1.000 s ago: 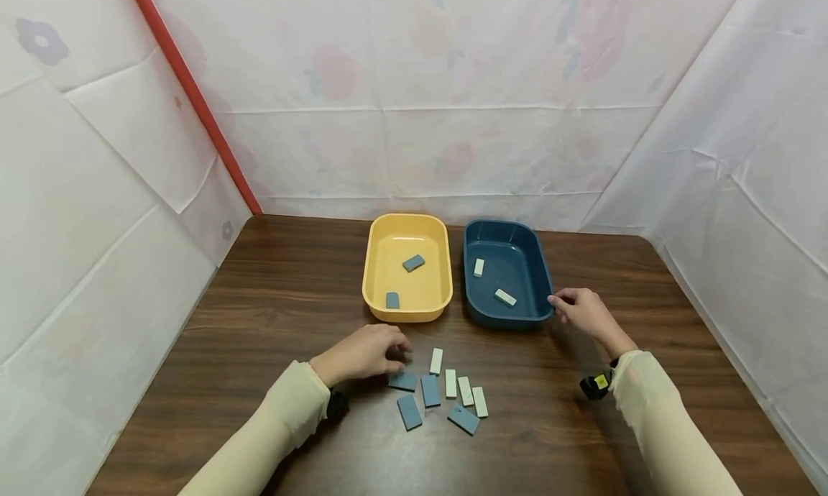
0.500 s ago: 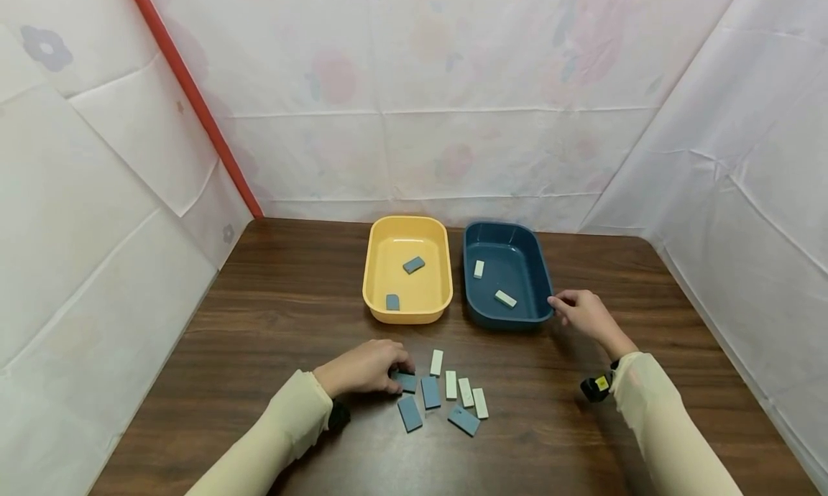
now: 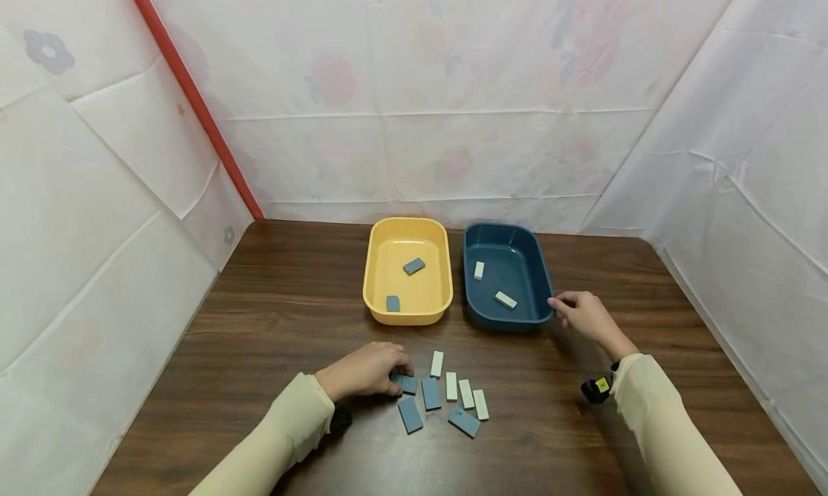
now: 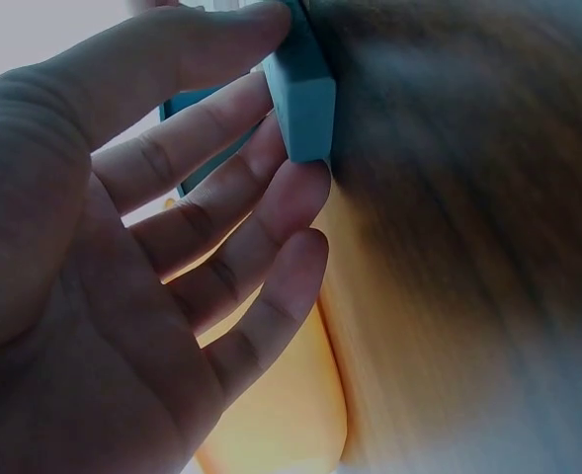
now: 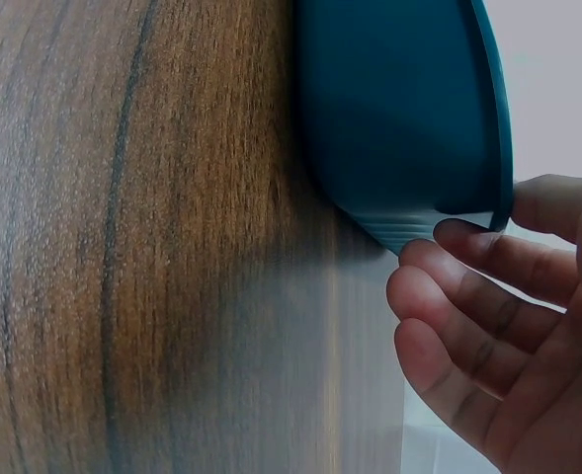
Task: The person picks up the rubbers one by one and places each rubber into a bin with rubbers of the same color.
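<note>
My left hand (image 3: 371, 370) holds a flat blue-grey block (image 3: 407, 385) by its sides on the table. In the left wrist view the thumb lies on one face of this block (image 4: 308, 109), the fingers along the other. Beside it lie several more blue-grey blocks (image 3: 430, 394) and several narrower pale-green blocks (image 3: 451, 386). At the near right corner of the dark blue bin (image 3: 511, 322), my right hand (image 3: 585, 318) pinches the rim; the right wrist view has the thumb and index finger on either side of the bin's edge (image 5: 503, 148).
A yellow bin (image 3: 407, 319) stands left of the blue one and contains two blue-grey blocks (image 3: 414, 266). Two pale-green blocks (image 3: 506, 300) lie inside the blue bin. White patterned cloth (image 3: 414, 151) encloses the wooden table (image 3: 284, 295) at the back and sides.
My left hand has come down slightly toward me and taken hold of the blue-grey block. The right hand keeps its place on the blue bin's rim.
</note>
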